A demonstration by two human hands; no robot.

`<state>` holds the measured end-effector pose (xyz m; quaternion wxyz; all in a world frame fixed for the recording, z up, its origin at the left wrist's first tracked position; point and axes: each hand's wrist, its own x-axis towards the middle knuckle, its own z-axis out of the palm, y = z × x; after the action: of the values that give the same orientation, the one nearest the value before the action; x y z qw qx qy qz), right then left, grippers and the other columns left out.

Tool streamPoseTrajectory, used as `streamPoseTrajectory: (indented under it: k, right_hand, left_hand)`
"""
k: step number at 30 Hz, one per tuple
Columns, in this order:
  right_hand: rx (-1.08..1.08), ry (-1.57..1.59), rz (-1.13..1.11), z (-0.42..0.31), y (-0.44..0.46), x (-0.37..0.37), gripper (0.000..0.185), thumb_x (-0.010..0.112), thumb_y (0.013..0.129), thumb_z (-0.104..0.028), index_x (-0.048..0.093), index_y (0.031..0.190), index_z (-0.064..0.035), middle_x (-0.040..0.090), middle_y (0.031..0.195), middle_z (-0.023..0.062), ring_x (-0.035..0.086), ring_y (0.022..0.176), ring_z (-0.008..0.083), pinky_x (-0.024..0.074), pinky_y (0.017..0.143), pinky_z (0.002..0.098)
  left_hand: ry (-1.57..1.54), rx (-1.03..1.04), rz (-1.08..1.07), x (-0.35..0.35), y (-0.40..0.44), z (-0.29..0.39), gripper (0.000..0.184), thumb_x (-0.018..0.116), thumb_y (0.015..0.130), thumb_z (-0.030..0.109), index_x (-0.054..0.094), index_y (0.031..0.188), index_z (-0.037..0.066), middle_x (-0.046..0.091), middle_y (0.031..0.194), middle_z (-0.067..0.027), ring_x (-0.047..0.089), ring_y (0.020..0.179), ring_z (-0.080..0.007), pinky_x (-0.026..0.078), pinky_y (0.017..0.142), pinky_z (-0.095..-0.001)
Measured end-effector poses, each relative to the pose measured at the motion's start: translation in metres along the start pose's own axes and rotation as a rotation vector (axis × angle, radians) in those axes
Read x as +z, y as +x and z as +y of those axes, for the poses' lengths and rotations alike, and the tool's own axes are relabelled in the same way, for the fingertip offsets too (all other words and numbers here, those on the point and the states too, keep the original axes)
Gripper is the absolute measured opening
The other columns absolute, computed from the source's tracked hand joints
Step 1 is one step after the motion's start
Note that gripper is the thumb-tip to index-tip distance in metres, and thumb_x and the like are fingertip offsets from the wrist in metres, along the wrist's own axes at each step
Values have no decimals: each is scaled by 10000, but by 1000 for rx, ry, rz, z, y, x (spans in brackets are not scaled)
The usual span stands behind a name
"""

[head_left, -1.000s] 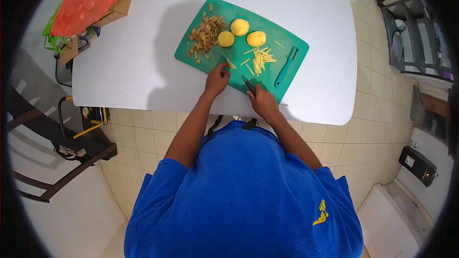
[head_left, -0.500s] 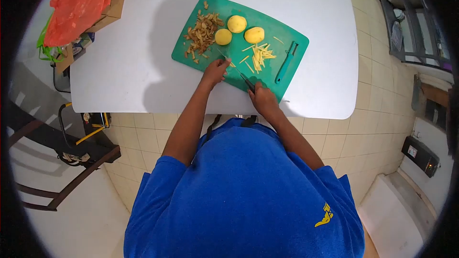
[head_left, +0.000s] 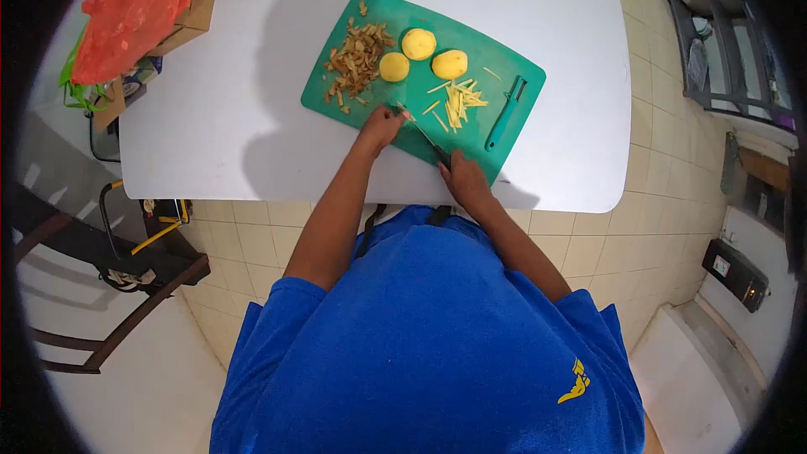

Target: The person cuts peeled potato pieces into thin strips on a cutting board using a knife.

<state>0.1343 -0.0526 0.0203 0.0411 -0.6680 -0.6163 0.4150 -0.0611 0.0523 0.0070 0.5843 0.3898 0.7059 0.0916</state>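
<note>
My right hand [head_left: 465, 178] is wrapped round the dark handle of a knife [head_left: 427, 134], whose blade points up and left over the near edge of a green cutting board [head_left: 336, 105]. At the blade's tip, my left hand [head_left: 383, 126] is closed, its fingers pinching what looks like a small piece of potato, mostly hidden. Three peeled potatoes, one of them [head_left: 419, 44] farthest back, lie beyond the hands. Cut potato strips [head_left: 462, 104] are heaped to the right of the blade. Brown potato peels [head_left: 357, 57] form a pile on the board's left side.
A green-handled peeler [head_left: 506, 113] lies along the board's right side. The white table [head_left: 572, 84] carries the board. At its back left stands a cardboard box [head_left: 200, 2] with a red plastic bag [head_left: 139, 13]. A dark wooden chair [head_left: 143, 319] is at the left.
The knife blade and both hands have shifted slightly, the left hand staying close to the blade's tip. Potatoes, peels and strips lie as before on the board.
</note>
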Motion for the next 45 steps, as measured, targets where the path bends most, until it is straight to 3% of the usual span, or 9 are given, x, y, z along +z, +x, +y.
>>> streamPoseTrajectory:
  k: [4, 7, 8, 10, 17, 23, 35, 38, 45]
  right_hand:
    - [-5, -9, 7, 0, -3, 2, 352, 548, 910, -322, 477, 976, 17, 619, 812, 295, 616, 780, 468, 499, 690, 544]
    - [-25, -18, 23, -1, -3, -3, 354, 561, 902, -318, 475, 972, 18, 620, 804, 289, 618, 768, 466, 501, 677, 542]
    - [-25, -17, 30, -1, -2, -3, 355, 566, 899, -316, 473, 971, 18, 620, 802, 287, 618, 763, 465, 502, 672, 541]
    - [-67, -5, 70, 1, -2, -1, 353, 578, 892, -310, 472, 971, 17, 620, 791, 285, 618, 753, 465, 503, 660, 539]
    - [-100, -28, 162, -1, -9, 4, 330, 565, 899, -295, 460, 951, 13, 616, 746, 287, 608, 706, 478, 493, 625, 549]
    - [-12, -32, 149, -6, -24, 9, 326, 563, 901, -299, 464, 967, 5, 619, 761, 295, 614, 705, 476, 496, 620, 549]
    - [96, -85, 140, -5, -37, 1, 374, 535, 915, -346, 477, 1025, 6, 627, 786, 285, 623, 747, 459, 502, 641, 531]
    - [71, -58, 137, -9, -48, -13, 337, 529, 919, -322, 467, 1036, -13, 627, 859, 288, 624, 790, 451, 500, 651, 528]
    - [-276, 38, 311, -23, -40, 1, 509, 507, 918, -176, 316, 1387, -122, 583, 938, 258, 603, 782, 437, 500, 663, 513]
  left_hand:
    - [40, 83, 70, 7, 1, -5, 331, 637, 849, 345, 497, 893, 48, 502, 677, -77, 508, 617, -224, 434, 586, -360]
    - [315, 502, 338, 25, -20, -32, 296, 575, 884, 272, 524, 1054, 34, 556, 778, -128, 561, 700, -325, 475, 649, -411]
    - [524, 706, 417, 29, -26, -47, 404, 503, 917, 223, 453, 1277, 47, 556, 891, -143, 583, 811, -317, 483, 703, -398]
    - [666, 755, 423, 31, -41, -46, 450, 503, 908, 210, 426, 1323, 54, 539, 930, -129, 585, 821, -300, 501, 706, -397]
    - [891, 832, 444, 29, -40, -46, 543, 572, 843, 243, 454, 1325, 21, 515, 937, -95, 591, 765, -244, 536, 562, -357]
    - [854, 890, 415, 25, -44, -45, 565, 578, 854, 238, 416, 1343, 8, 512, 946, -123, 594, 752, -262, 532, 569, -377]
    - [715, 830, 122, 0, -34, -44, 579, 535, 887, 217, 340, 1386, -4, 529, 1035, -193, 580, 904, -363, 501, 774, -441]
    - [544, 784, 214, -3, -22, -57, 535, 518, 885, 231, 400, 1352, -1, 569, 1069, -204, 594, 879, -383, 501, 790, -458]
    - [215, 711, 103, -9, 1, -58, 430, 536, 902, 250, 510, 1244, -9, 617, 953, -195, 611, 881, -318, 484, 757, -402]
